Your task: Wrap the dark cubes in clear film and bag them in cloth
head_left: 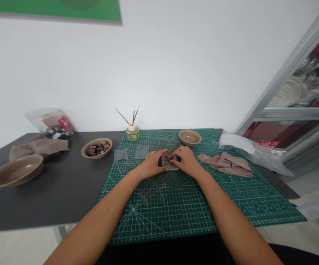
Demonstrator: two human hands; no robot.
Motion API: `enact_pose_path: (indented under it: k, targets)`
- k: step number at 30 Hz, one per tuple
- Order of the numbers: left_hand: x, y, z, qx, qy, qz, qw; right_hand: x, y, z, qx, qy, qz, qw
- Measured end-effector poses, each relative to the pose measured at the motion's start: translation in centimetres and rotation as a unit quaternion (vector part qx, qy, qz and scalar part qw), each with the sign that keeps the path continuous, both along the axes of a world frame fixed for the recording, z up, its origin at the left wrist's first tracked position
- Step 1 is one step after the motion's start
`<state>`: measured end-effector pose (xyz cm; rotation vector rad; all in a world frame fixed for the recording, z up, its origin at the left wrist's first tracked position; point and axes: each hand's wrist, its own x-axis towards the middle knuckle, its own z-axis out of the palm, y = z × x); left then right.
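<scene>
Both my hands meet over the far middle of a green cutting mat (176, 198). My left hand (151, 164) and my right hand (186, 161) pinch a small dark object (168, 162) between their fingertips; it lies on a small grey sheet and I cannot make out what it is. Two small grey square sheets (131, 153) lie on the mat just left of my left hand. A crumpled beige cloth (227, 163) lies on the mat to the right of my right hand.
On the dark table (60, 191) stand a bowl of small dark and brown pieces (96, 147), a large empty bowl (14, 171), a beige cloth (39, 147) and a clear jar on its side (51, 123). A reed diffuser (132, 130), an empty bowl (189, 137) and a plastic bag (254, 151) sit at the back.
</scene>
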<state>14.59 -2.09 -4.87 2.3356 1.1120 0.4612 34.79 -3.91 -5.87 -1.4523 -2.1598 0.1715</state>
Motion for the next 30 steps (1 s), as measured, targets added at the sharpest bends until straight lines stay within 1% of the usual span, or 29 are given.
enact_pose_path:
  k: [2, 6, 7, 8, 12, 13, 16, 18, 23, 30]
  targets:
    - [0.0, 0.0, -0.1, 0.003, -0.003, -0.006, 1.0, 0.1, 0.0, 0.0, 0.005, 0.002, -0.009, 1.0]
    - [0.0, 0.1, 0.0, 0.004, -0.006, -0.008, 1.0, 0.0, -0.2, 0.1, 0.003, 0.02, 0.05, 0.999]
    - [0.0, 0.1, 0.0, 0.003, -0.004, -0.006, 1.0, -0.1, -0.2, 0.1, 0.004, 0.018, 0.054, 0.998]
    - [0.0, 0.0, 0.1, 0.002, -0.002, -0.005, 1.0, -0.2, -0.1, 0.1, 0.006, 0.013, 0.051, 0.999]
    - [0.0, -0.1, 0.2, -0.004, 0.004, -0.001, 1.0, -0.2, 0.0, 0.0, 0.011, 0.001, 0.004, 1.0]
    - [0.0, -0.1, 0.2, -0.004, 0.004, -0.001, 1.0, -0.1, 0.0, 0.0, 0.01, 0.004, 0.006, 1.0]
    - [0.0, 0.0, 0.1, -0.001, -0.001, -0.002, 1.0, -0.1, -0.2, 0.0, 0.006, 0.012, 0.04, 0.999]
    - [0.0, 0.0, 0.0, 0.002, -0.004, -0.004, 1.0, -0.4, -0.2, 0.1, 0.007, 0.006, 0.046, 0.999]
    - [-0.1, 0.1, -0.1, 0.002, -0.008, -0.007, 1.0, -0.4, 0.2, -0.2, 0.012, -0.008, -0.003, 1.0]
    - [0.1, -0.1, 0.3, -0.003, 0.0, -0.003, 1.0, 0.6, 0.6, -0.6, 0.041, 0.008, -0.028, 0.999]
